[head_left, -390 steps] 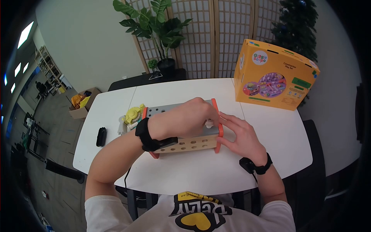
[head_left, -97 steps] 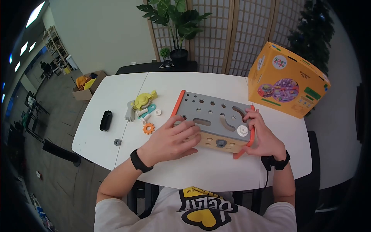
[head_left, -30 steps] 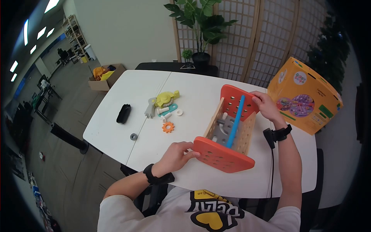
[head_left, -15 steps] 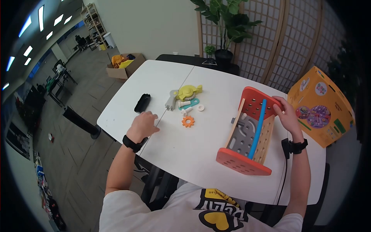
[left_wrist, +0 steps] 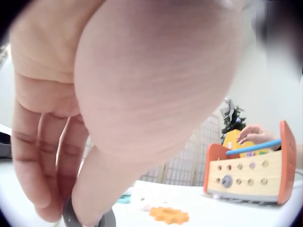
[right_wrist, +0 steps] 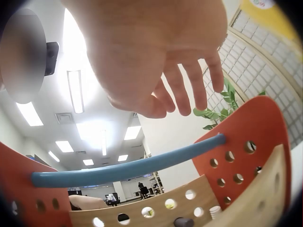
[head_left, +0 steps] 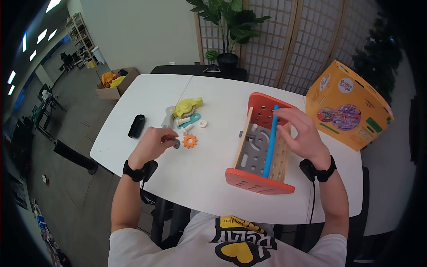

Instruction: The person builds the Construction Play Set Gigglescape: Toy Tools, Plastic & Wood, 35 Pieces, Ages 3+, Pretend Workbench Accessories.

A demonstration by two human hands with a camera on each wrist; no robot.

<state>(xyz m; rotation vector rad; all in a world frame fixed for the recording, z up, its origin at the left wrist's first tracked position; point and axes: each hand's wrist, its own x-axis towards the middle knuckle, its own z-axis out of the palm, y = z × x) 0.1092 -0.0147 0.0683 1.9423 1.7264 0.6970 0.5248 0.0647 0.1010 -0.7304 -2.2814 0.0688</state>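
Observation:
My left hand (head_left: 152, 144) pinches a grey toy nut (left_wrist: 110, 218) between thumb and fingertips, just left of an orange toy gear (head_left: 190, 141). To the right stands a toy toolbox (head_left: 260, 188) with red end panels, pale wooden sides with holes, a blue rod handle (head_left: 270, 142) on top and a grey perforated panel at the bottom inside. A grey bolt end (left_wrist: 227, 181) shows on its side in the left wrist view. Over the handle hovers my right hand (head_left: 306, 135), fingers spread and holding nothing.
Beyond the gear lie a yellow toy piece (head_left: 187, 107), a grey toy piece (head_left: 167, 119), a teal link (head_left: 194, 118), a white ring (head_left: 203, 123) and white bolts (head_left: 182, 121). A black case (head_left: 137, 126) lies left. A yellow box (head_left: 349, 107) stands back right.
The toolbox was turned from grey panel up to handle up. My left hand left its red end and picked up the grey nut from the table; my right hand let go of the far end.

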